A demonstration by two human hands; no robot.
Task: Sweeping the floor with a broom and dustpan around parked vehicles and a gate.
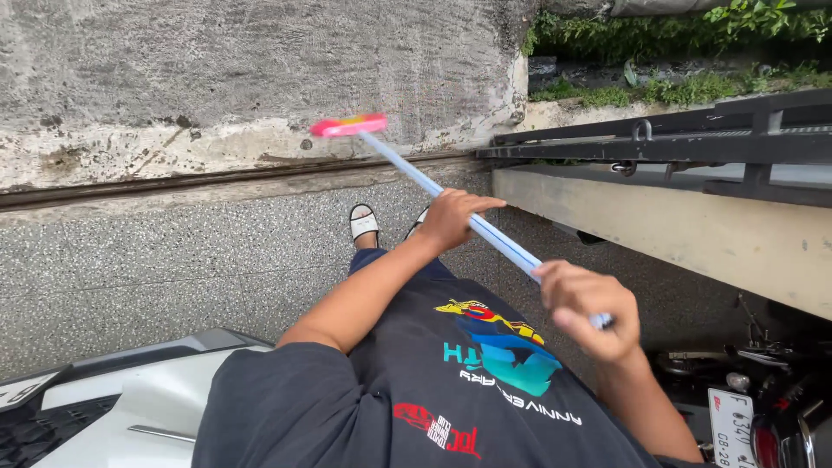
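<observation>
**Both hands on a broom by the wall**

The person looked down over a dark printed shirt (451, 390) at a speckled stone floor (173, 260). Both hands were clamped on the pale blue handle of a broom (433, 186). The left hand (452, 218) was wrapped around the handle near its middle, fingers curled over the top. The right hand (589, 308) was closed around the near end of the handle, close to the chest. The handle ran slantwise away from the body, and the pink broom head (348, 126) sat at its far end, down where the floor met the rough concrete wall (217, 78); it was blurred. A foot in a white sandal (364, 223) stood on the floor just beside the handle. To the right lay a dark metal gate rail (693, 143) over a cream ledge (693, 234), with green plants (676, 35) beyond. A white vehicle body (130, 403) showed at the lower left, and motorbike parts (763, 407) at the lower right.
</observation>
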